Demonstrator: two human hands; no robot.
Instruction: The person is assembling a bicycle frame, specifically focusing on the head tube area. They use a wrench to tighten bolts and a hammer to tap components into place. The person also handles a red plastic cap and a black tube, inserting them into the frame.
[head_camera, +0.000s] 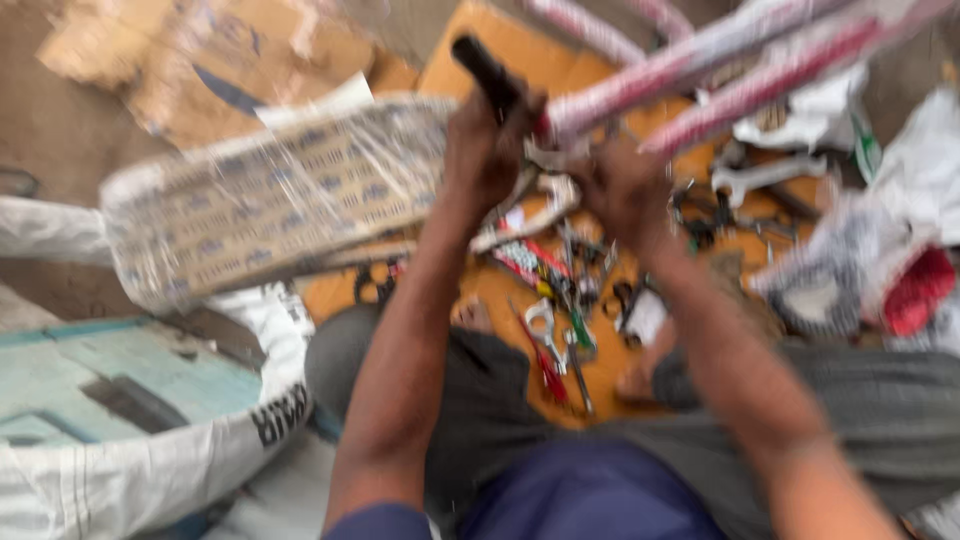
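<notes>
Hands up in front of me, pic v. blurry. My left hand (487, 150) has its fingers closed round a black handle (485, 68) that pokes up and left out of the fist. My right hand (628, 190) sits just beside it to the right, fingers curled at the near end of the wrapped tubes (700, 60); can't tell how tight the grip is or exactly what it pinches. Tubes are pink-and-white wrapped, running up and right to the frame's top edge, two or three side by side.

Left of my left hand: a long flat package (270, 195) in clear plastic, tan w/ rows of small blue marks, lying tilted. Torn brown cardboard (200, 60) behind it, top left.

Below my hands, an orange-brown board (500, 290) on the floor w/ scattered small tools (560, 320): red-handled and green-handled bits, metal pieces, too blurred to name. A silver spanner (765, 175) lies right of my right hand. White plastic bags (820, 110) at right, a red item (918, 290) near the edge. White sack (130, 480) w/ dark lettering bottom left, pale green surface (70, 375) above it.
</notes>
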